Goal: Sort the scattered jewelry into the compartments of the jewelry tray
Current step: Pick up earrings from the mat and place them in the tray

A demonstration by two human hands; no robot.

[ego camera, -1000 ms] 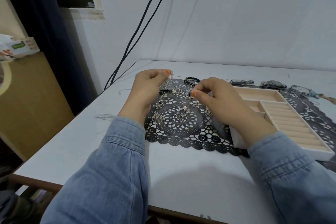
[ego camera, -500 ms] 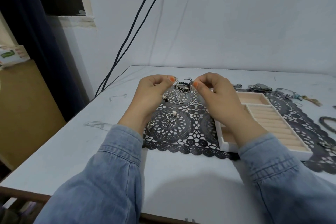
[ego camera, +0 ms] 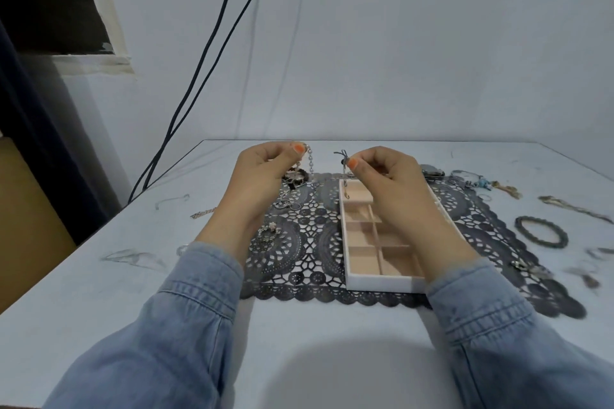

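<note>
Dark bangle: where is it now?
Head view, right side: the dark bangle lies on the table just off the mat's right edge, right of the tray.

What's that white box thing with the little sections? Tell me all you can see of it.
The tray is a shallow rectangular box, white outside, lined in pinkish beige, split by thin walls into small compartments. Those in view look empty. It lies flat on the dark lace mat. The right hand hovers over it, hiding its right side.
</note>
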